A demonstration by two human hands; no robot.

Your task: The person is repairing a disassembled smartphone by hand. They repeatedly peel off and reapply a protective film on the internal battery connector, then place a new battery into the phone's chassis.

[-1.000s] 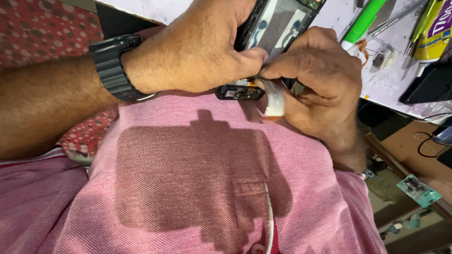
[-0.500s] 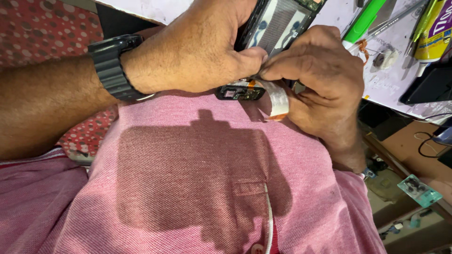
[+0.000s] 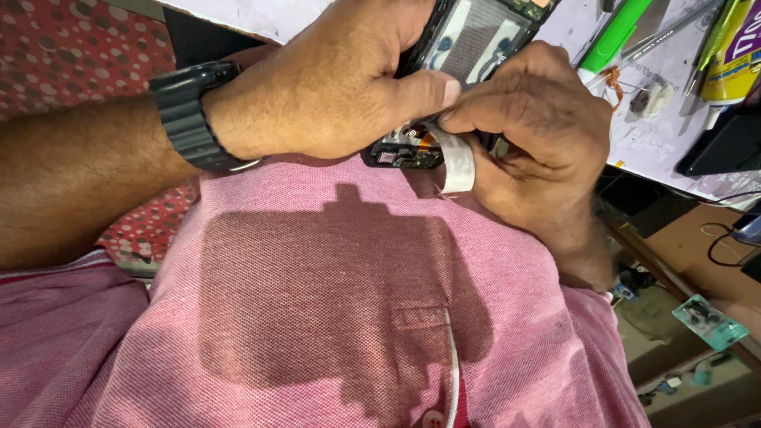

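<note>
Matt woven-cloth pink shirt (image 3: 333, 301), matt black rubbery watch strap (image 3: 186, 119), glossy white ribbon strip (image 3: 458, 162).

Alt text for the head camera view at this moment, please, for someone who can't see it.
Two bare hands hold an opened phone over a pink shirt: the left hand, with a black wristwatch, grips its body, while the right hand pinches a white strip at its lower end. A white worktable at upper right carries a green marker and small tools.
</note>
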